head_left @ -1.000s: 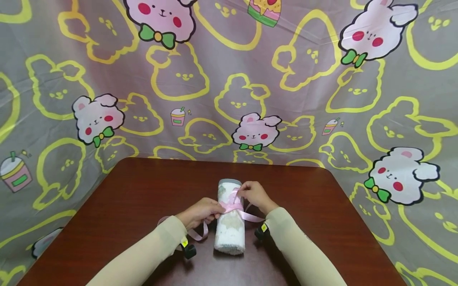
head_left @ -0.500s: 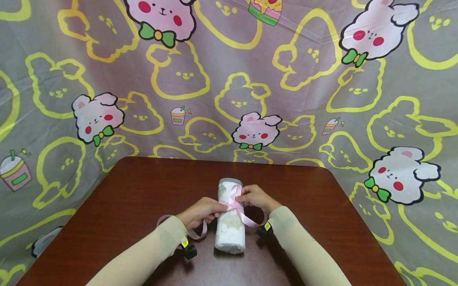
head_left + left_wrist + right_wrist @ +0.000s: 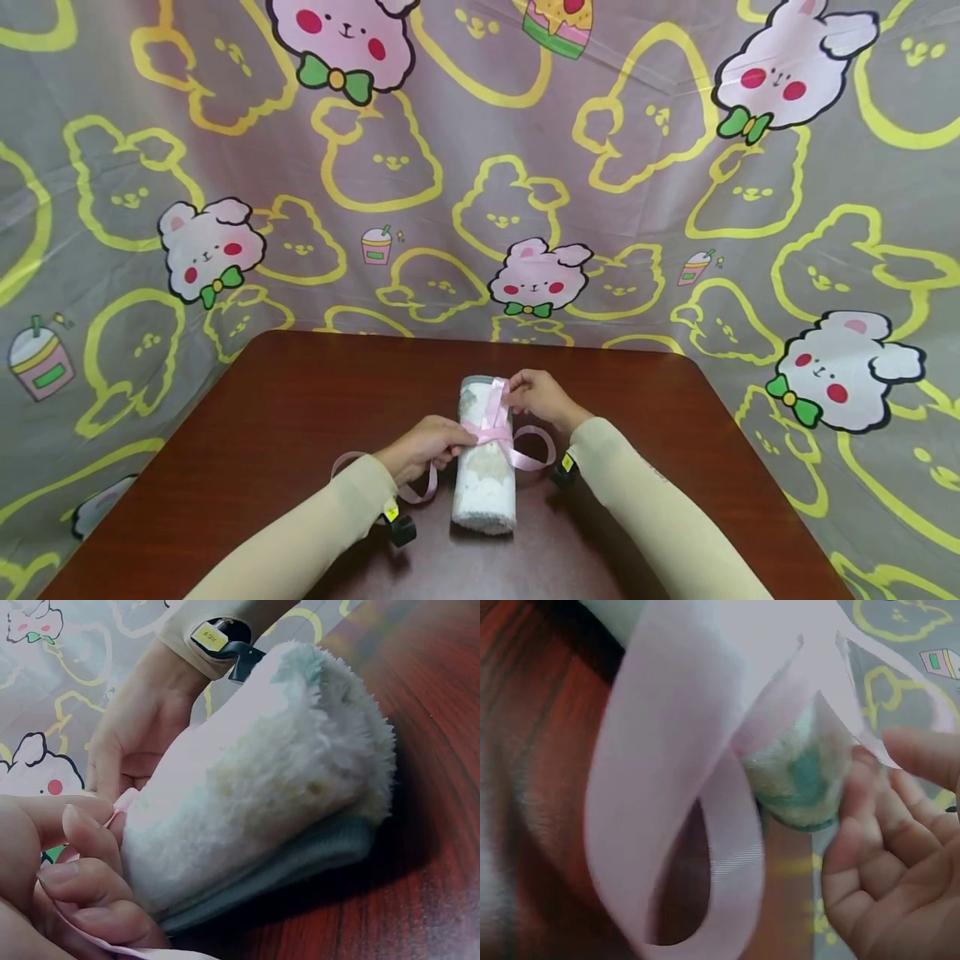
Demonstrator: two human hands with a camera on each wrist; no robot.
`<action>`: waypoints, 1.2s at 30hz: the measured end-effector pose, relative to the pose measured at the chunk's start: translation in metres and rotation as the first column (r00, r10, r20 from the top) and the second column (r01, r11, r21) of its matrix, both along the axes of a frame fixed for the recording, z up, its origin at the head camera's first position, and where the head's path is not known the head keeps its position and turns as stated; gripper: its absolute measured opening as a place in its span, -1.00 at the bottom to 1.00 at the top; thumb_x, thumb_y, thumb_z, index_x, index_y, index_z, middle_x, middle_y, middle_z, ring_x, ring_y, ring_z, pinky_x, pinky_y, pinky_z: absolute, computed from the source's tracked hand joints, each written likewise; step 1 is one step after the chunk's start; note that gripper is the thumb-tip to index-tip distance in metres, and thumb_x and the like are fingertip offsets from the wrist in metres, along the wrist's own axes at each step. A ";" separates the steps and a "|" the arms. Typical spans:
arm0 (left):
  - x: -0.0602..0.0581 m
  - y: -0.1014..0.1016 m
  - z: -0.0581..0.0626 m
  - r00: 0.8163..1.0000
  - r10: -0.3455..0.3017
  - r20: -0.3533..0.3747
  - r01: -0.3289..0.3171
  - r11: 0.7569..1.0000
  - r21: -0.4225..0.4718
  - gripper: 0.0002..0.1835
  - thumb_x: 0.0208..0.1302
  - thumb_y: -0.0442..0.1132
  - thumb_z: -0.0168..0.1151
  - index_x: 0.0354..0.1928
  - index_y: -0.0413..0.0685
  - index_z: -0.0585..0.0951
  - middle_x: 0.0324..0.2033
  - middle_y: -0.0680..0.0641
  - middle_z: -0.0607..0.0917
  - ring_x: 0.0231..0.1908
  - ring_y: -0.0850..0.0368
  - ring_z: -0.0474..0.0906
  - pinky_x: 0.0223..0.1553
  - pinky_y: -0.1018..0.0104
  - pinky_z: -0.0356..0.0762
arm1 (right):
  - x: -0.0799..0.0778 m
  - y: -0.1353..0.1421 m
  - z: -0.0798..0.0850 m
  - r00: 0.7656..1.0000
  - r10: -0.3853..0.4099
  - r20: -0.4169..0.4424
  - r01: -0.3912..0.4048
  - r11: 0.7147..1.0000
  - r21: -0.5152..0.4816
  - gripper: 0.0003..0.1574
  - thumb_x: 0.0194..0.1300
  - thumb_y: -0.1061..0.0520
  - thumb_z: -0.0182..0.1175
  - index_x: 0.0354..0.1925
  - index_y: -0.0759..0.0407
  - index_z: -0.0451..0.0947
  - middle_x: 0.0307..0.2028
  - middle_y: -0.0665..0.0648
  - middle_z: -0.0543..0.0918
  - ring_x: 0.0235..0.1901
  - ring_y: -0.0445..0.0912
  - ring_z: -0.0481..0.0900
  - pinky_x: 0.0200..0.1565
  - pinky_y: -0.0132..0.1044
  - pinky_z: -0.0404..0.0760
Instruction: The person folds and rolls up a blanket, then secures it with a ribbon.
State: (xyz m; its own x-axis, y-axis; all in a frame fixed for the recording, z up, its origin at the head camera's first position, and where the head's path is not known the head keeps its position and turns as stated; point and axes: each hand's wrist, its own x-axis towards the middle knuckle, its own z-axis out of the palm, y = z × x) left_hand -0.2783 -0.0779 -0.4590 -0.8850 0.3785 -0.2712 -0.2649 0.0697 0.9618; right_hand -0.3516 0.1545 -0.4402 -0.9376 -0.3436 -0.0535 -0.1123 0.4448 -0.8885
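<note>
A rolled fluffy white towel (image 3: 483,492) with grey-green patches and a grey edge lies lengthwise on the table. Pink ribbon (image 3: 495,434) crosses round its middle, one tail running up along the roll and a loop curling out at its right. At the left side of the crossing, my left hand (image 3: 426,442) pinches the ribbon between thumb and fingers. My right hand (image 3: 546,397) is at the upper right of the towel, thumb and fingertips on the ribbon tail. In the right wrist view a wide ribbon loop (image 3: 622,795) hangs in front of the towel (image 3: 799,772).
The dark red-brown wooden table (image 3: 337,375) extends around the towel. Behind it hangs a grey curtain (image 3: 637,208) with cartoon rabbits and yellow outlines. More ribbon (image 3: 430,483) trails beside the left wrist. Each wrist carries a small black camera (image 3: 402,530).
The right hand dipped toward the crossing, then moved up and outward with the ribbon tail, which now stretches along the roll. The right-side ribbon has curled into a rounder loop. The left hand stays put.
</note>
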 end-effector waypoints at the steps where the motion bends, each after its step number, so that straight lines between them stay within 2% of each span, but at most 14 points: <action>1: 0.000 0.000 0.000 1.000 -0.005 0.003 0.005 1.000 0.001 -0.80 0.17 -0.24 0.35 -0.54 -0.12 0.58 -0.73 0.06 0.37 -0.74 0.28 0.09 -0.67 0.44 0.06 | 0.000 0.001 -0.002 0.999 0.014 0.037 -0.014 1.000 -0.008 -0.73 0.19 0.20 0.37 -0.18 0.28 0.53 -0.44 0.14 0.65 -0.43 0.00 0.62 -0.28 -0.05 0.61; 3: 0.000 -0.001 -0.001 1.000 -0.013 0.005 0.013 1.000 0.003 -0.80 0.17 -0.21 0.36 -0.54 -0.11 0.58 -0.73 0.06 0.37 -0.73 0.28 0.09 -0.67 0.43 0.06 | 0.002 0.003 -0.005 0.994 0.048 0.100 -0.046 0.999 -0.018 -0.63 0.18 0.17 0.38 -0.11 0.31 0.51 -0.43 0.16 0.67 -0.42 0.01 0.65 -0.27 -0.08 0.62; 6: 0.000 -0.001 -0.002 1.000 -0.014 0.007 0.014 1.000 0.009 -0.79 0.15 -0.19 0.37 -0.54 -0.09 0.59 -0.73 0.06 0.37 -0.73 0.28 0.09 -0.67 0.43 0.06 | 0.004 0.004 -0.010 0.984 0.098 0.149 -0.091 0.994 -0.051 -0.53 0.15 0.20 0.40 -0.04 0.36 0.44 -0.42 0.16 0.66 -0.42 -0.02 0.65 -0.29 -0.12 0.61; 10: 0.000 -0.001 -0.002 1.000 -0.012 0.005 0.012 1.000 0.013 -0.80 0.15 -0.23 0.37 -0.55 -0.10 0.57 -0.73 0.06 0.37 -0.73 0.28 0.08 -0.67 0.45 0.06 | 0.005 0.003 -0.008 0.981 0.125 0.146 -0.114 0.990 -0.082 -0.41 0.08 0.29 0.43 0.04 0.36 0.39 -0.40 0.16 0.63 -0.44 -0.07 0.59 -0.33 -0.17 0.58; 13: 0.001 -0.001 -0.002 1.000 -0.014 -0.006 0.014 1.000 0.012 -0.81 0.15 -0.27 0.34 -0.55 -0.10 0.55 -0.72 0.06 0.37 -0.73 0.29 0.09 -0.66 0.45 0.07 | 0.002 0.002 -0.003 0.990 0.100 0.099 -0.094 0.994 -0.062 -0.38 0.04 0.33 0.45 0.05 0.33 0.40 -0.42 0.16 0.59 -0.47 -0.08 0.52 -0.38 -0.22 0.53; 15: 0.001 -0.001 -0.001 1.000 -0.017 -0.012 0.017 1.000 0.010 -0.80 0.15 -0.28 0.34 -0.56 -0.10 0.54 -0.73 0.06 0.36 -0.73 0.29 0.09 -0.66 0.45 0.08 | -0.001 0.002 0.000 0.998 0.048 0.046 -0.045 0.997 -0.055 -0.40 0.04 0.34 0.45 0.03 0.32 0.42 -0.44 0.14 0.57 -0.49 -0.07 0.49 -0.41 -0.22 0.50; 17: 0.001 0.000 0.000 1.000 -0.025 -0.016 0.025 1.000 0.007 -0.79 0.15 -0.28 0.33 -0.57 -0.10 0.53 -0.73 0.06 0.36 -0.73 0.29 0.08 -0.66 0.45 0.09 | -0.004 0.002 0.003 1.000 -0.020 0.007 0.021 0.996 -0.087 -0.43 0.05 0.36 0.42 0.02 0.32 0.43 -0.44 0.15 0.56 -0.48 -0.05 0.48 -0.40 -0.20 0.50; 19: 0.001 -0.001 0.000 0.999 -0.032 -0.015 0.032 0.999 0.005 -0.78 0.14 -0.27 0.34 -0.58 -0.09 0.51 -0.73 0.06 0.36 -0.74 0.30 0.08 -0.67 0.45 0.09 | -0.006 0.003 0.004 0.998 -0.064 0.014 0.065 0.987 -0.145 -0.44 0.09 0.37 0.39 0.06 0.33 0.42 -0.41 0.18 0.57 -0.44 -0.02 0.53 -0.34 -0.15 0.56; 22: 0.000 -0.002 -0.001 0.999 -0.040 -0.002 0.040 0.999 0.009 -0.77 0.15 -0.26 0.34 -0.59 -0.09 0.52 -0.73 0.06 0.36 -0.74 0.29 0.09 -0.67 0.44 0.09 | -0.004 0.004 0.000 0.994 -0.029 0.104 0.048 0.981 -0.186 -0.36 0.17 0.33 0.34 0.17 0.33 0.33 -0.31 0.20 0.62 -0.34 0.01 0.62 -0.23 -0.12 0.61; 24: 0.000 -0.004 -0.002 0.999 -0.045 0.010 0.045 0.999 0.014 -0.77 0.16 -0.25 0.35 -0.58 -0.09 0.52 -0.72 0.06 0.37 -0.74 0.29 0.09 -0.67 0.44 0.08 | 0.000 0.004 -0.005 0.985 0.027 0.169 0.001 0.986 -0.164 -0.26 0.19 0.28 0.34 0.26 0.31 0.24 -0.27 0.21 0.65 -0.31 0.01 0.63 -0.22 -0.14 0.61; 26: -0.001 -0.005 -0.003 0.999 -0.050 0.017 0.049 0.999 0.019 -0.77 0.17 -0.24 0.35 -0.58 -0.09 0.53 -0.72 0.06 0.37 -0.74 0.28 0.09 -0.67 0.44 0.08 | 0.002 0.003 -0.010 0.977 0.075 0.200 -0.046 0.989 -0.144 -0.12 0.17 0.26 0.37 0.34 0.28 0.15 -0.28 0.20 0.67 -0.33 -0.03 0.63 -0.27 -0.20 0.60; 28: -0.001 -0.006 -0.004 0.998 -0.052 0.021 0.051 0.998 0.026 -0.77 0.17 -0.24 0.35 -0.57 -0.09 0.54 -0.72 0.06 0.37 -0.74 0.28 0.09 -0.67 0.44 0.08 | 0.003 0.001 -0.012 0.978 0.086 0.188 -0.058 0.987 -0.150 0.00 0.11 0.29 0.40 0.39 0.25 0.10 -0.33 0.18 0.66 -0.41 -0.06 0.59 -0.34 -0.24 0.56; 31: -0.002 -0.005 -0.005 0.999 -0.051 0.014 0.050 0.998 0.028 -0.77 0.18 -0.24 0.34 -0.57 -0.08 0.53 -0.72 0.06 0.37 -0.73 0.28 0.10 -0.66 0.43 0.08 | 0.002 0.000 -0.010 0.988 0.055 0.143 -0.030 0.984 -0.173 0.08 0.04 0.38 0.40 0.43 0.23 0.07 -0.41 0.18 0.63 -0.48 -0.06 0.54 -0.40 -0.26 0.53; 36: -0.002 -0.005 -0.005 0.999 -0.044 0.006 0.044 0.999 0.025 -0.77 0.19 -0.27 0.33 -0.57 -0.09 0.52 -0.72 0.05 0.36 -0.73 0.27 0.09 -0.66 0.43 0.08 | -0.007 0.005 0.001 0.996 -0.038 0.082 0.052 0.981 -0.185 0.01 0.08 0.43 0.34 0.42 0.23 0.11 -0.42 0.17 0.54 -0.41 0.03 0.55 -0.29 -0.17 0.61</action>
